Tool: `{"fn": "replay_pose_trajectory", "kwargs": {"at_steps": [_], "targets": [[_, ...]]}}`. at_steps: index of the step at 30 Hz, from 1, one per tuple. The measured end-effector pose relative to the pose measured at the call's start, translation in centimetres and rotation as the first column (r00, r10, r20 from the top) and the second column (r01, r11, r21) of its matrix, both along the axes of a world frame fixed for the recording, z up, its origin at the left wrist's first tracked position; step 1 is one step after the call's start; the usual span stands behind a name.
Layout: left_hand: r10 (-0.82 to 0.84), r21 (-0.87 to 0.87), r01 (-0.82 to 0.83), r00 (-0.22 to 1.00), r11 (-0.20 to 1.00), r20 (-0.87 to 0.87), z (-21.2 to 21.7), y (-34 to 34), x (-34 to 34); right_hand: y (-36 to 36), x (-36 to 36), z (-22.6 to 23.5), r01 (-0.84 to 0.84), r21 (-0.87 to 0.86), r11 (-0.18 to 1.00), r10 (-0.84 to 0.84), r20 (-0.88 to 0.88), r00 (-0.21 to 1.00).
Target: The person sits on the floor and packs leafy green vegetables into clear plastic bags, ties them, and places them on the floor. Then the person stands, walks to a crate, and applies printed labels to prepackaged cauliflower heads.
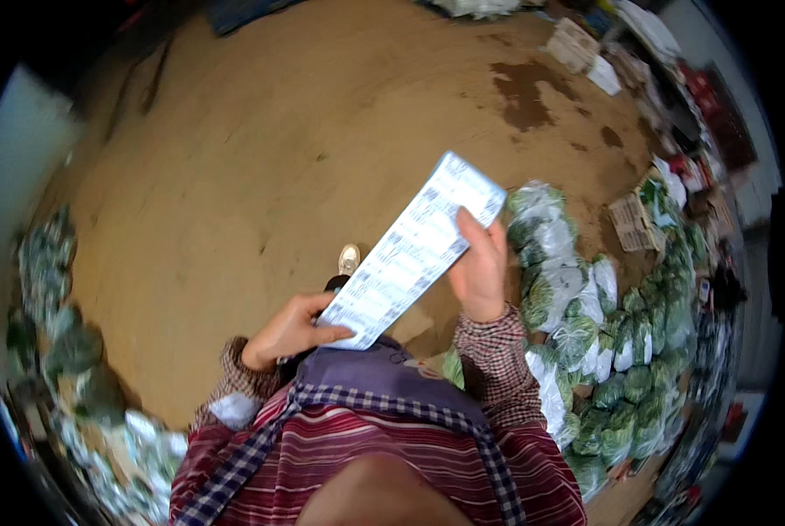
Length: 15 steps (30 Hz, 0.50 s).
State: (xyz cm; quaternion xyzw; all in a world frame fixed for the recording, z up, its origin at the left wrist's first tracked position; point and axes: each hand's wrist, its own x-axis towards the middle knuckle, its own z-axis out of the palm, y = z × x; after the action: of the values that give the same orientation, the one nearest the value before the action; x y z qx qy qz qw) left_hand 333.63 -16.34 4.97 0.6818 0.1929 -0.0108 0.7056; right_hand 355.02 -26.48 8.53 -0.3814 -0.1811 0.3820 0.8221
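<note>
A long white strip of printed labels (403, 254) slants across in front of me, its far end up and to the right. My left hand (294, 330) grips its near end, with the thumb lying on top and the fingers mostly hidden beneath. Near the far end, my right hand (483, 267) pinches the strip's right edge, thumb over the printed face. Rows of small codes and text cover the strip, and a bluish edge shows at its far end. Both hands are in front of my purple apron (383, 373).
On the right, green vegetables in clear plastic bags (620, 351) stand piled in rows on the brown floor (226, 175). More bagged vegetables (77, 351) line the left side. A pale crate (633, 221) and a dark wet patch (525, 95) are farther off. My shoe (348, 259) shows below the strip.
</note>
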Motion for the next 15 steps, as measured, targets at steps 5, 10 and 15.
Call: {"fn": "replay_pose_trajectory", "kwargs": {"at_steps": [5,10,15], "targets": [[-0.161,-0.145,0.165,0.986,0.976,0.040,-3.1,10.4,13.6,7.3,11.0,-2.3,0.090,-0.050,0.995,-0.096,-0.145,0.985],[-0.415,-0.165,0.438,0.897,0.884,0.153,0.7,17.2,32.1,10.6,21.1,-1.5,0.206,-0.044,0.978,-0.211,-0.173,0.962],[-0.609,-0.142,0.620,0.784,0.771,0.118,1.1,17.7,48.3,11.7,30.0,-2.4,0.431,-0.156,0.889,-0.458,-0.258,0.851]]}}
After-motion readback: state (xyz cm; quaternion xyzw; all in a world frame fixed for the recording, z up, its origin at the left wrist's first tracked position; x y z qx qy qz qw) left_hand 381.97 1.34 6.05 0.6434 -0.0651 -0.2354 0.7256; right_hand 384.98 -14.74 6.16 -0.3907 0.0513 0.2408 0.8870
